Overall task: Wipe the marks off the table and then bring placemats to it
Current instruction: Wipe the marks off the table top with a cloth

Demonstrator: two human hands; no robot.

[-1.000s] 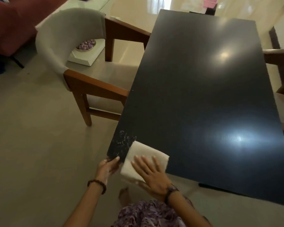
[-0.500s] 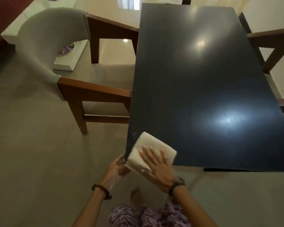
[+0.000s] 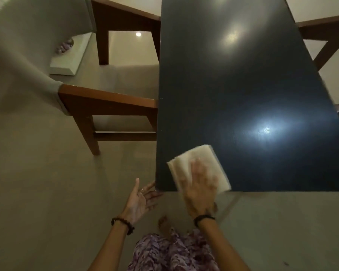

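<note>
A dark glossy table [image 3: 233,90] fills the middle of the head view. A folded white cloth [image 3: 202,159] lies on its near left corner. My right hand [image 3: 201,188] presses flat on the cloth with fingers spread and is motion-blurred. My left hand [image 3: 140,198] is held palm up just below the table's near left corner, its fingertips touching the corner's edge. No white marks show on the tabletop near the cloth.
A wooden armchair [image 3: 98,102] with a grey padded back stands against the table's left side. Wooden chair parts [image 3: 325,42] show at the right. A white box with purple items [image 3: 67,55] sits on the floor behind the armchair.
The white speckled marks at the near left corner are gone from view. My right hand has slid the cloth rightward along the near edge. My left hand has opened, palm up.
</note>
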